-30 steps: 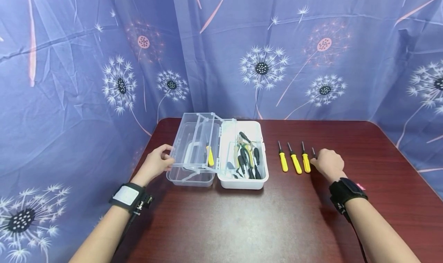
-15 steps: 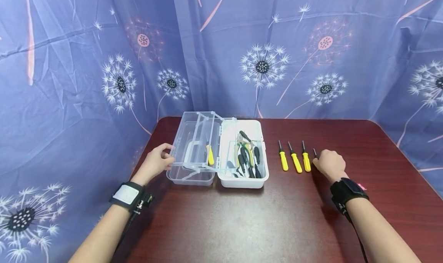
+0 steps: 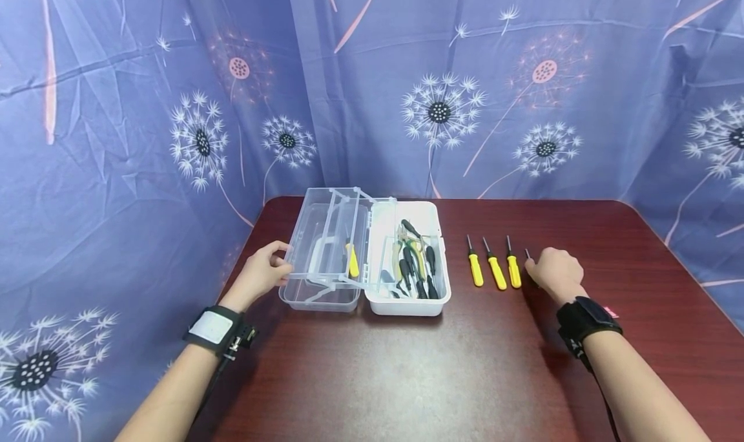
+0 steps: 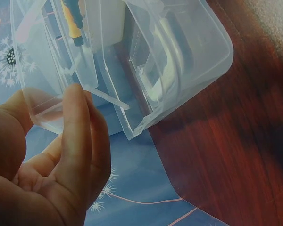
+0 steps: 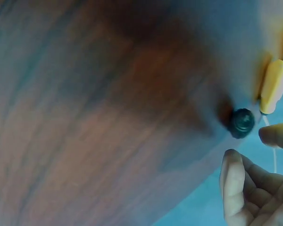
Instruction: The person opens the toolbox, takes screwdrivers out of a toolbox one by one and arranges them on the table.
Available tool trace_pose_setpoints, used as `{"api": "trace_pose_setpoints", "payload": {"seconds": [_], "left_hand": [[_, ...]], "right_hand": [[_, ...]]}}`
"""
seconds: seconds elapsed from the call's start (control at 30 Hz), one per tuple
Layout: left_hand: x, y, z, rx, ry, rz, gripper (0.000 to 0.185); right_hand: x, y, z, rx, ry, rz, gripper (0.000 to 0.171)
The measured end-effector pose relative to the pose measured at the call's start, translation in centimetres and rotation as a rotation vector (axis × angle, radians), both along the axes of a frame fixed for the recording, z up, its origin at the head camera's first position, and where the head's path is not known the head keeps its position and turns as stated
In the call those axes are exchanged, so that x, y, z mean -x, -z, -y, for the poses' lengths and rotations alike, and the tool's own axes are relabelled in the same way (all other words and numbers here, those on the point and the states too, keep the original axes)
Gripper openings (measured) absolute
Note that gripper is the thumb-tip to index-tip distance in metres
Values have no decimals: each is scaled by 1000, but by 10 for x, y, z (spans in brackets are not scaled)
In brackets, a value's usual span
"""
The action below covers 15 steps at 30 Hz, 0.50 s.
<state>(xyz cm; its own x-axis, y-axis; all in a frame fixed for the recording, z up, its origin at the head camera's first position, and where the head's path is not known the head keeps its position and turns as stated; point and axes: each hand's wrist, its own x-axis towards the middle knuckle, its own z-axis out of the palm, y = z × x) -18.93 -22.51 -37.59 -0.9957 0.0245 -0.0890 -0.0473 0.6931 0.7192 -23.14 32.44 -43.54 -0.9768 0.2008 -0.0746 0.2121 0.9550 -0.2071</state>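
Note:
In the head view, my left hand (image 3: 264, 273) pinches the left edge of a clear plastic tray (image 3: 323, 235), part of an opened toolbox. A yellow-handled screwdriver (image 3: 352, 260) lies in that tray; the left wrist view shows thumb and fingers (image 4: 77, 127) at its clear wall. Black-handled screwdrivers and pliers (image 3: 417, 253) fill the white toolbox base (image 3: 407, 307). On the right, my right hand (image 3: 556, 274) is low over the table beside a screwdriver. Only its shaft tip shows there; its black handle (image 5: 242, 123) stands just beyond parted thumb and fingers in the right wrist view.
Three yellow-handled screwdrivers (image 3: 496, 273) lie in a row on the dark red table (image 3: 407, 377), between the toolbox and my right hand. The toolbox's clear lid (image 3: 320, 305) lies folded out at left. A patterned blue cloth (image 3: 360, 125) hangs behind the table.
My right hand has shifted slightly to the right, away from the row of yellow-handled screwdrivers. My left hand and the tray have stayed in place.

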Motion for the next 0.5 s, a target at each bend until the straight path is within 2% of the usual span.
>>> {"api": "trace_pose_setpoints", "payload": {"seconds": [0.23, 0.5], "left_hand": [[-1, -1, 1, -7, 5, -11, 43], [-2, -1, 0, 0, 10, -18, 43]], "right_hand": [[0, -12, 9, 22, -38, -83, 49], [5, -17, 27, 16, -58, -139, 35]]}}
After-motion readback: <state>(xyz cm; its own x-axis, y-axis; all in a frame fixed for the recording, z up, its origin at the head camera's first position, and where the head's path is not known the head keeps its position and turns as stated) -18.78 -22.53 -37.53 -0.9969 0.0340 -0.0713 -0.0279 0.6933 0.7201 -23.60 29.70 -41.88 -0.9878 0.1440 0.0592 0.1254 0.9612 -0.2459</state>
